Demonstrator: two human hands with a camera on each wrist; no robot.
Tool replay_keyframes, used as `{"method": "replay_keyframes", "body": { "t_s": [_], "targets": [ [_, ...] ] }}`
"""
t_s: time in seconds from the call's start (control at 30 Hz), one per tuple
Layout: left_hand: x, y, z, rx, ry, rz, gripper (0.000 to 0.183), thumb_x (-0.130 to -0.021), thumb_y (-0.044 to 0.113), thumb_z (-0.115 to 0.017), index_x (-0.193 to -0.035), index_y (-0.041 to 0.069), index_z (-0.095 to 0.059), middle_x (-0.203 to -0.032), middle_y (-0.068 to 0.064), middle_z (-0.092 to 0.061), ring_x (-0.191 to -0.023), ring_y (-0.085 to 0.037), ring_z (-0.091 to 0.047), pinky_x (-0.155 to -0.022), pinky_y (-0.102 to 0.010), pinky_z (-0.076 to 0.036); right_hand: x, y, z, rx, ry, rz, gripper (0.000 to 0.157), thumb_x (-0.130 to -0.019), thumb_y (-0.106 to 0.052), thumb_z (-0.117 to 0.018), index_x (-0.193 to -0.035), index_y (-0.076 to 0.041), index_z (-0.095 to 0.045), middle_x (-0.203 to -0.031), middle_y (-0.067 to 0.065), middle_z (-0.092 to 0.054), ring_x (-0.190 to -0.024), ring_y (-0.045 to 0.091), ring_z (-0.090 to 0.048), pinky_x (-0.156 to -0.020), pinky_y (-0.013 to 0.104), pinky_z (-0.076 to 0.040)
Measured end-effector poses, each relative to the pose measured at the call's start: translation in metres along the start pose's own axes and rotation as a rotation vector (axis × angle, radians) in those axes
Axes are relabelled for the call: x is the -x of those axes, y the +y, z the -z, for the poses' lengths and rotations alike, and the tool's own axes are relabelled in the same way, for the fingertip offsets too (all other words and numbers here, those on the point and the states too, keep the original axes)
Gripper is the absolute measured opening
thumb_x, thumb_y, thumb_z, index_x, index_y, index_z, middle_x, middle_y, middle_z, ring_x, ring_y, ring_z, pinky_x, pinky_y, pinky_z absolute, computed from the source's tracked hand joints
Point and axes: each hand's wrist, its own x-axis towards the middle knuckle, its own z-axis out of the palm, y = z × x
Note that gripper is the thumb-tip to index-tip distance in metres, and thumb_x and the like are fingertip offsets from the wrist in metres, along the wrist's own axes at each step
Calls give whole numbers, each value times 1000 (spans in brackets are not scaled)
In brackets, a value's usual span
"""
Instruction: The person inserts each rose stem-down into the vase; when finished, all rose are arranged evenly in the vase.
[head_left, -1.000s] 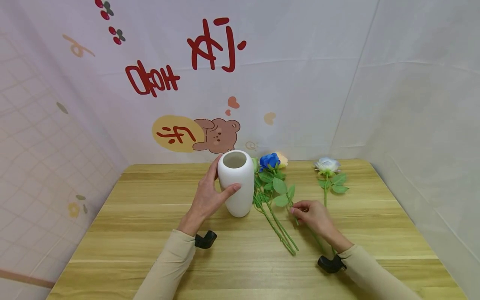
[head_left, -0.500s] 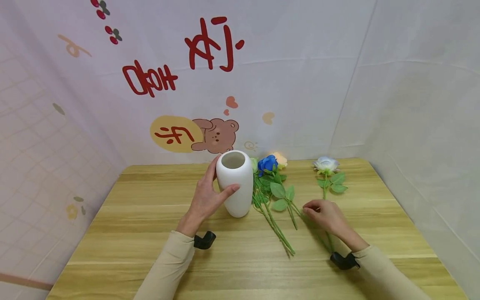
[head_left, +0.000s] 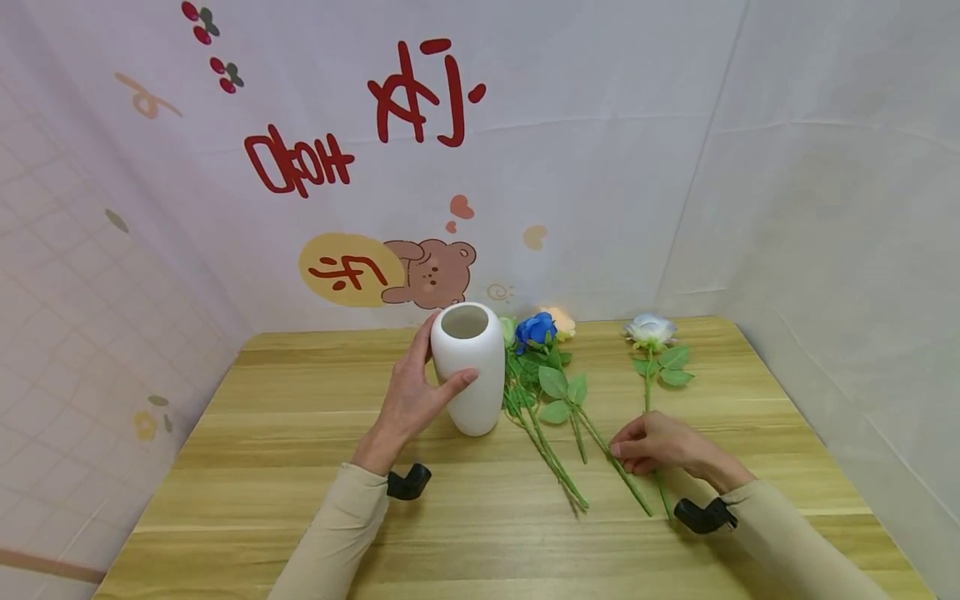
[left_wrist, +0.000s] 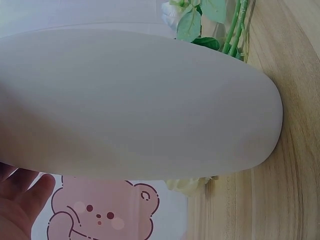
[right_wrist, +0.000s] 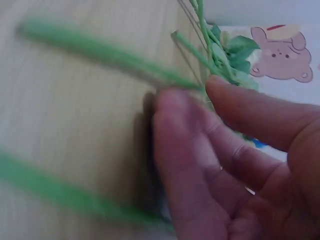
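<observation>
A white vase [head_left: 482, 400] stands upright on the table, its mouth facing up. My left hand [head_left: 411, 402] grips it from the left, thumb across the front; the vase wall [left_wrist: 145, 105] fills much of the left wrist view. With thumb and forefinger, my right hand [head_left: 663, 446] pinches a green rose stem [head_left: 633, 487], which lies slanted on the table below a cluster of leaves [head_left: 555, 390]. In the right wrist view the stem [right_wrist: 90, 52] is blurred at the fingertips. Which bloom it carries is hard to tell among the leaves.
Right of the vase lie a blue rose [head_left: 536, 330], a peach rose [head_left: 562, 322] and a partly hidden pale green one [head_left: 508, 330]. A white rose [head_left: 651, 332] lies farther right, its stem passing under my right hand. A printed cloth [head_left: 600, 167] hangs behind the table [head_left: 315, 375].
My right hand has let go of the leafy part and slid down and right along the stem, whose lower end has shifted slightly left. My left hand has stayed on the vase.
</observation>
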Motion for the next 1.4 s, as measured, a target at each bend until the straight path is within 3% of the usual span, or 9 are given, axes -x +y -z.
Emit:
{"method": "replay_keyframes", "body": {
  "t_s": [0.17,0.3,0.47,0.63,0.8,1.0,1.2,1.4],
  "targets": [
    [0,-1,0,7,-1,2,91,-81,47,-77,-153,25,-27,-138,2,-51,-123,-21,-53,-99,-52,-46,-8,-1,-6,-58,-82,-11,30,-96,-21,-63,-109,5,-68,-83,13,-67,-75,20,-66,-67,32,-59],
    [1,-1,0,14,6,-1,92,-81,47,-77,-154,23,-27,-138,1,-51,-123,-23,-54,-99,-54,-46,-10,-3,-11,-187,-107,-3,34,-98,-20,-61,-114,9,-62,-95,19,-67,-84,25,-67,-72,33,-59],
    [1,-1,1,7,13,-4,93,-80,47,-78,-154,20,-27,-137,1,-52,-123,-24,-54,-99,-50,-46,-7,-18,-14,-240,-32,58,39,-98,-17,-60,-118,16,-52,-102,28,-66,-91,34,-68,-75,36,-59],
    [1,-2,0,10,14,-14,94,-80,47,-78,-153,18,-28,-137,-1,-52,-122,-23,-54,-98,-52,-47,3,-39,-13,-170,78,130,38,-98,-20,-61,-117,13,-54,-101,29,-64,-92,35,-66,-79,42,-57],
    [2,-2,0,8,8,-18,92,-81,47,-77,-154,24,-26,-138,-2,-51,-123,-24,-54,-98,-51,-47,8,-49,-12,-100,154,192,33,-98,-23,-60,-115,5,-57,-101,28,-63,-93,36,-64,-82,45,-56],
    [2,-1,1,9,9,-13,92,-81,47,-77,-154,24,-26,-139,-2,-51,-123,-25,-54,-98,-52,-47,9,-53,-14,-55,245,213,32,-96,-23,-64,-111,4,-58,-95,25,-64,-87,33,-65,-78,40,-57],
    [2,-1,0,10,10,-3,91,-81,49,-76,-153,31,-25,-138,1,-51,-123,-21,-54,-97,-53,-47,8,-53,-15,-67,270,209,34,-96,-23,-64,-111,6,-57,-91,21,-65,-87,37,-64,-75,35,-57],
    [2,-1,-1,10,16,-8,89,-80,49,-77,-152,32,-27,-137,2,-51,-122,-20,-54,-98,-50,-48,7,-50,-15,-150,233,211,38,-99,-21,-58,-119,10,-54,-97,20,-67,-92,26,-67,-79,34,-57]
  ]
}}
